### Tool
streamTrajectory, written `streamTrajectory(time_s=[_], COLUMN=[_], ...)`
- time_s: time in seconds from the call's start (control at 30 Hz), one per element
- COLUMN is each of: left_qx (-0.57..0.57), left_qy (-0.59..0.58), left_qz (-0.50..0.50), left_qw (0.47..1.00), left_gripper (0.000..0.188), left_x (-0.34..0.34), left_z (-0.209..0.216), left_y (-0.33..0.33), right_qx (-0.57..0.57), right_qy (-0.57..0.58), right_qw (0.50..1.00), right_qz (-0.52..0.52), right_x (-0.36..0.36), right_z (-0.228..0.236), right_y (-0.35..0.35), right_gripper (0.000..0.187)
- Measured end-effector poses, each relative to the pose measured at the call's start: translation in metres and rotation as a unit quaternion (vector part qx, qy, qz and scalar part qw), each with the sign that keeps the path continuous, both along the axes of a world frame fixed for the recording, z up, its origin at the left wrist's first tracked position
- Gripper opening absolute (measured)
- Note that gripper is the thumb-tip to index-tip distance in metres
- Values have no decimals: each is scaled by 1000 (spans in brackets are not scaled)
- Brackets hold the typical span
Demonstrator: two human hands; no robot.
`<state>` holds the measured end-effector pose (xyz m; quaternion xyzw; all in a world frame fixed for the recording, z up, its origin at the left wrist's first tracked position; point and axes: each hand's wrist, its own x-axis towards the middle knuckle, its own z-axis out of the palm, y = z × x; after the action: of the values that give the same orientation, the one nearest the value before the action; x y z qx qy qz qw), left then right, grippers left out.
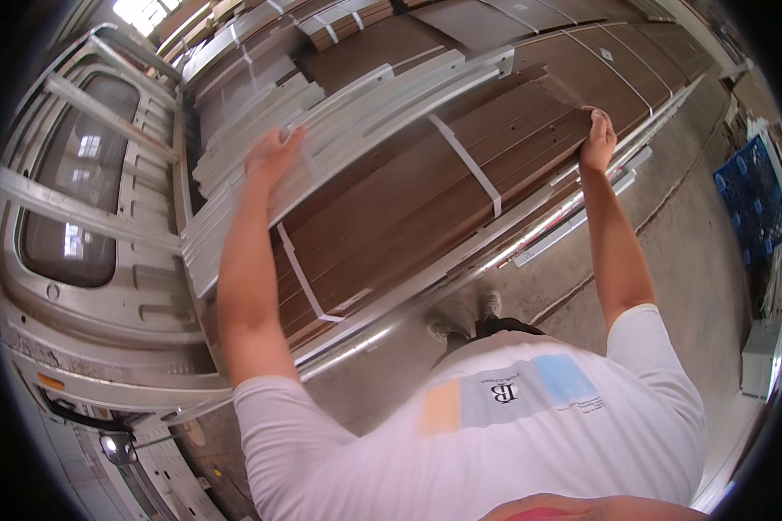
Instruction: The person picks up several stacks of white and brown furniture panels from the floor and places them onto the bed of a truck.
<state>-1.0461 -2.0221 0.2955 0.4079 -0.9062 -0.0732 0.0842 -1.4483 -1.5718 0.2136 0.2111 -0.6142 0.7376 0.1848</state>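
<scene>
Strapped brown cardboard packages (391, 200) lie lengthwise on a truck bed in front of me, bound with white straps (467, 165). Along their far side runs a stack of long pale panels (365, 108). My left hand (274, 158) is over these panels, its fingers bent; what it grips, if anything, is too blurred to name. At the right end of the brown packages, my right hand (598, 141) is closed with fingertips pinched together. A thin translucent strip seems to run up to it, but I cannot make out what it holds.
The truck cab (78, 174) with its metal guard bars (104, 213) stands at the left. More strapped brown cartons (382, 43) fill the bed's far side. The bed's metal edge (495, 252) runs between me and the load. A blue pallet (752, 195) stands at the right.
</scene>
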Motion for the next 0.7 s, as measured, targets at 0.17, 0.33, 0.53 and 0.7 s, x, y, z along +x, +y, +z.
streamTrajectory(time_s=[0.17,0.33,0.53,0.7], left_qx=[7,-185,-259,-322], left_qy=[-5,31,102,45], left_qz=[-17,-19,-167,-90], left_qw=[1000,982,946,941], left_gripper=[70,65,58,44], left_x=[-2,4,7,28], left_z=[-3,4,11,-6], left_y=[-3,49,290,327], right_qx=[-1,-3,37,4], right_qy=[-16,-25,-59,-192], right_qw=[1000,998,966,945], right_qz=[-9,55,248,265], right_x=[2,10,5,26], right_z=[-2,1,9,-120], right_y=[-1,-11,99,223], right_gripper=[29,33,52,43])
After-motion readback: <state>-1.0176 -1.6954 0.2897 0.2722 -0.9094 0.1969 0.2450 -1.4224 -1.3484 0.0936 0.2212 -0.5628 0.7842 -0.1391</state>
